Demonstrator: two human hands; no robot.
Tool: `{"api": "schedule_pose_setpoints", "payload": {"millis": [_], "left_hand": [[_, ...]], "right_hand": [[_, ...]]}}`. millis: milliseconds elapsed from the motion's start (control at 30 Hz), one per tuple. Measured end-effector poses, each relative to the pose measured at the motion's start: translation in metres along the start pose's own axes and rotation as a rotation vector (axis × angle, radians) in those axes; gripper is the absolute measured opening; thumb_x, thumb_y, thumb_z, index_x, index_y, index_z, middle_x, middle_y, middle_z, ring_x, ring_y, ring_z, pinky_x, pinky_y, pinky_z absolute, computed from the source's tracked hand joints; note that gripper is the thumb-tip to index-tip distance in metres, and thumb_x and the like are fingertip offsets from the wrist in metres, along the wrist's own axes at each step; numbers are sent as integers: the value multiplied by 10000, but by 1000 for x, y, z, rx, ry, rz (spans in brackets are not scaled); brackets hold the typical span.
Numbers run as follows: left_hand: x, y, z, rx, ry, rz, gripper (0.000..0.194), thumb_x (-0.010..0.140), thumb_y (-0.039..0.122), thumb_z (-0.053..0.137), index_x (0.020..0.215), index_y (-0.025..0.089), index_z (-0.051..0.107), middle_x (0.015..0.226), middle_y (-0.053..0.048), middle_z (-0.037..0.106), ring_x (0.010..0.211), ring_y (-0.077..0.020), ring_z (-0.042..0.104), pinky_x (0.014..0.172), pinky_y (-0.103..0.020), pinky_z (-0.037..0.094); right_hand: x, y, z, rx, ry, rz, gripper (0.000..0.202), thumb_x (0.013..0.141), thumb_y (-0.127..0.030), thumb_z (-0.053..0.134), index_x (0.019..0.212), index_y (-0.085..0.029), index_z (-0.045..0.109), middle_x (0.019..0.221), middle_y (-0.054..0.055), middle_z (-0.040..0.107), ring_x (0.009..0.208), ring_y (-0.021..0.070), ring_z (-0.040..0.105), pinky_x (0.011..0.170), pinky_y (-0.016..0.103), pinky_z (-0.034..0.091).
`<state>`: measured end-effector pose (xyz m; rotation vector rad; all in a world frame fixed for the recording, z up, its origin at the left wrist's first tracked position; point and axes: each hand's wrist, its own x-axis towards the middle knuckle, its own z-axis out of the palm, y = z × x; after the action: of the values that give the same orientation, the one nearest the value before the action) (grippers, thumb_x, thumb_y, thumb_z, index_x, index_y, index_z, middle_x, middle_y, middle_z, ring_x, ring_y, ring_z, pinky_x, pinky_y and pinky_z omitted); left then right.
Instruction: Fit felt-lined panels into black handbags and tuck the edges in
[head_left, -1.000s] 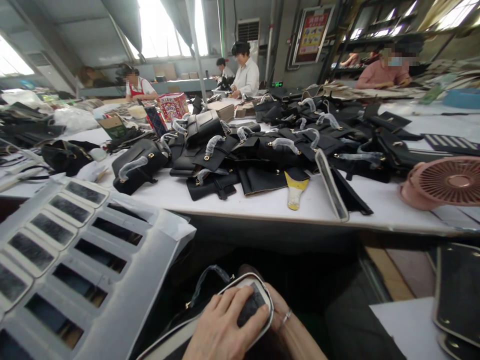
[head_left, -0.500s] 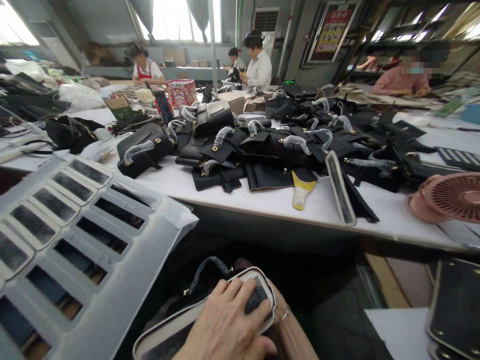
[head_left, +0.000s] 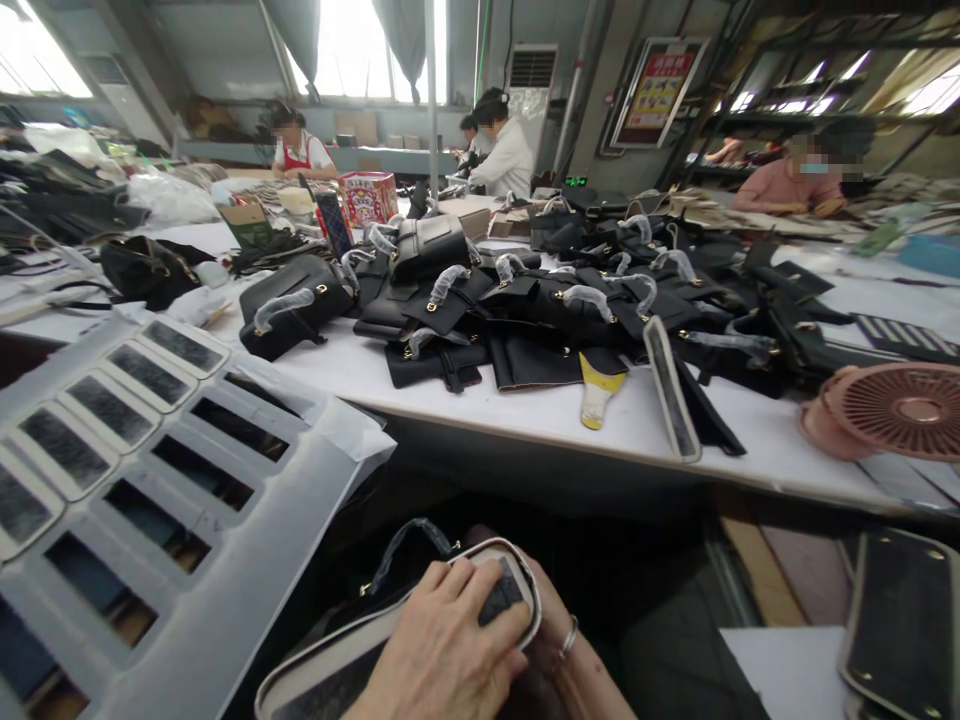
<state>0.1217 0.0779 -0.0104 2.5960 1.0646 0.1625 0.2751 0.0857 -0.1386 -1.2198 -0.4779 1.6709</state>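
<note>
A black handbag (head_left: 322, 695) with a pale-edged, long rounded panel uppermost lies tilted low in the middle of the view. Its plastic-wrapped handle (head_left: 405, 545) sticks out on the far side. My left hand (head_left: 442, 635) lies over the panel, fingers bent and pressed onto its dark end, thumb lower at the near edge. From the lower right my right hand (head_left: 546, 597), with a bracelet at the wrist, reaches round the far right end of the bag and holds it from behind. The right fingers are hidden by the bag.
At left, a grey slotted board (head_left: 255, 530) carries several pale-rimmed panels (head_left: 109, 410). Black handbags (head_left: 427, 245) are heaped on the white table (head_left: 420, 385), near a yellow-and-white piece (head_left: 598, 390) and a pink fan (head_left: 870, 410). Dark studded panels (head_left: 904, 620) lie lower right. Several people work beyond.
My hands and the handbag have shifted slightly left and down in view. The left hand still presses on the panel's dark end. The background has shifted slightly as the camera moved.
</note>
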Motion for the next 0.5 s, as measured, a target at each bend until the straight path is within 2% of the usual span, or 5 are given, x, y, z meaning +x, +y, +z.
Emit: {"api": "schedule_pose_setpoints", "payload": {"millis": [100, 167, 267, 367, 500], "left_hand": [[2, 2, -1, -25, -28, -3, 202, 966, 376, 466, 1145, 339, 552, 1272, -26, 582, 1074, -264, 591, 858, -444, 520], [4, 3, -4, -46, -59, -10, 208, 936, 298, 495, 1136, 288, 553, 1245, -44, 593, 1064, -270, 589, 874, -444, 518], [7, 2, -9, -72, -80, -65, 271, 866, 136, 469, 1111, 221, 546, 1117, -49, 637, 988, -263, 602, 866, -438, 519], [12, -3, -17, -103, -82, -73, 324, 819, 53, 420, 1065, 226, 542, 1024, -22, 655, 941, -241, 619, 842, -408, 523], [27, -11, -31, -114, -80, -53, 341, 778, 59, 445, 1053, 235, 539, 987, -24, 654, 828, -240, 664, 717, -364, 548]], "right_hand": [[-19, -19, -4, -118, 104, -127, 373, 681, -513, 801, 690, -170, 657, 627, -21, 592, 600, 129, 504, 585, 233, 416], [-39, -33, -3, -251, 112, -229, 355, 798, -529, 705, 776, -175, 679, 722, 3, 634, 687, 148, 548, 650, 236, 438], [-67, -47, 3, -554, 97, -361, 349, 871, -526, 619, 914, -188, 695, 894, 58, 682, 839, 205, 623, 764, 273, 481], [-81, -48, 6, -737, 131, -457, 325, 879, -490, 618, 1001, -199, 696, 998, 90, 681, 874, 225, 651, 753, 275, 509], [-82, -44, 6, -830, 155, -549, 274, 892, -444, 617, 988, -209, 721, 946, 84, 680, 827, 209, 662, 705, 246, 518]]}}
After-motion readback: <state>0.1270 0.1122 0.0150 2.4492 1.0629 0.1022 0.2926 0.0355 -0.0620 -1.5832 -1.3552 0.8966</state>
